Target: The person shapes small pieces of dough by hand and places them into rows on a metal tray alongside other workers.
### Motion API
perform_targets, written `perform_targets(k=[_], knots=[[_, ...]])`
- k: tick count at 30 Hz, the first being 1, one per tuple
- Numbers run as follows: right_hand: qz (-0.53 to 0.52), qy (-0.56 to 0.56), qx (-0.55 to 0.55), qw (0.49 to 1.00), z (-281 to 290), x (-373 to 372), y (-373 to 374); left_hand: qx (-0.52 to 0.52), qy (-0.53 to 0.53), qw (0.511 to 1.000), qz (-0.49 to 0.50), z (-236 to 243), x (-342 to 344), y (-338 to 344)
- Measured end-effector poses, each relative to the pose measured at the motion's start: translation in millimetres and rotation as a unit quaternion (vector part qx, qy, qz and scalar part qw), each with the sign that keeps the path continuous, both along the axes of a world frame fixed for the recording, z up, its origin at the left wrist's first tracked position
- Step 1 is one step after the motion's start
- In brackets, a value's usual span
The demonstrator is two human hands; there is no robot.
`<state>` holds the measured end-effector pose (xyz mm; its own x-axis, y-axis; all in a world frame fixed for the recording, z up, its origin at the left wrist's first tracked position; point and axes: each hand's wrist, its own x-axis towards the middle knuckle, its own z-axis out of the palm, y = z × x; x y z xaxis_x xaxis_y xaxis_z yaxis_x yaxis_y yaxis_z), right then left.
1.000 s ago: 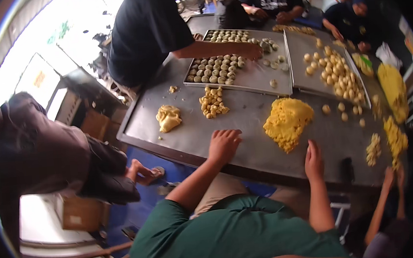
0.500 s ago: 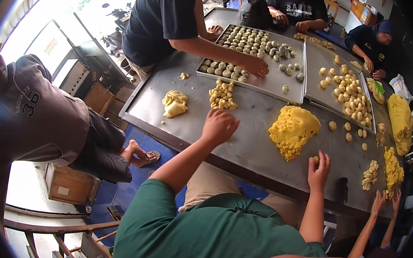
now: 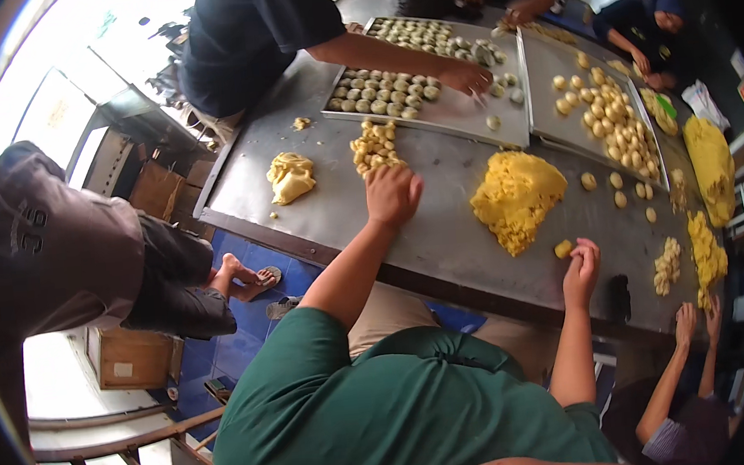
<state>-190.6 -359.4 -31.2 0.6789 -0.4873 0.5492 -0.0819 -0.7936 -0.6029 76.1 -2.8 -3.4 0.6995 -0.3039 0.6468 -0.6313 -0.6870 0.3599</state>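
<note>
My left hand (image 3: 394, 196) is at the near edge of a heap of small pale dough pieces (image 3: 374, 145). Its fingers curl down toward the heap, and the fingertips and anything in them are hidden. Toward the right, my right hand (image 3: 581, 270) rests low over the table edge, fingers loosely bent and apart, holding nothing. Just left of its fingertips a small yellow lump of filling (image 3: 563, 249) lies on the metal table. Beyond that lump sits a large crumbly yellow mound of filling (image 3: 518, 199). A smooth pale dough mass (image 3: 291, 178) lies left of the heap.
Across the metal table (image 3: 437, 175), a person's hand (image 3: 466, 78) hovers blurred over a tray (image 3: 515, 134) of round pastries. A second tray (image 3: 545, 118) holds pale balls. Other people sit at the far side; another's hands (image 3: 685, 323) are at the right. Someone stands at left.
My right hand has let go of the yellow lump, which now lies beside it. My left hand has come up against the dough pieces. The whole view has shifted slightly.
</note>
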Motion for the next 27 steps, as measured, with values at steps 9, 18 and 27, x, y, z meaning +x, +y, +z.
perform_targets(k=[9,18,27], knots=[[-0.007,-0.002,0.011,1.000,28.3,10.2,29.8,0.007,0.146,0.984,0.099,3.2,-9.3,25.3],[0.005,0.065,-0.083,0.994,17.6,19.9,28.1,0.150,0.137,0.977,0.069,3.1,-55.2,82.6],[0.007,0.156,-0.142,0.977,-9.4,-2.3,1.8,0.162,0.219,0.962,0.012,-0.9,-63.4,48.1]])
